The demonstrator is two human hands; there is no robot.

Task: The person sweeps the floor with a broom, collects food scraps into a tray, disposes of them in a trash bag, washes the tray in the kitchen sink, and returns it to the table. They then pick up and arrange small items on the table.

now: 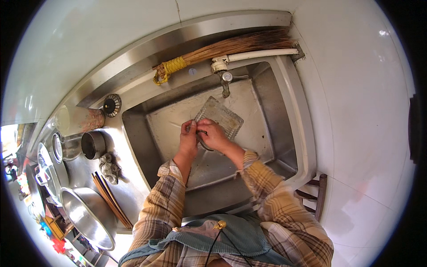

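Over the sink (171, 122), my left hand (188, 135) and my right hand (212, 134) meet with bent, closed fingers. Between the fingertips is something small that I cannot make out. Just beyond them, partly behind my right hand, a greyish see-through square tray (219, 116) with a ridged rim shows in the basin, tilted cornerwise. Whether my fingers touch its near edge, I cannot tell. A dark curved edge peeks out below my right hand, mostly hidden. The metal tap (226, 79) stands at the far side, past the tray.
A twig broom (231, 46) bound in yellow lies behind the tap along a white pipe (262, 54). On the left counter are a black strainer (112, 105), a dark cup (93, 145), a grey rag (109, 168), chopsticks (110, 200) and a steel bowl (87, 217). Tiled wall rises at right.
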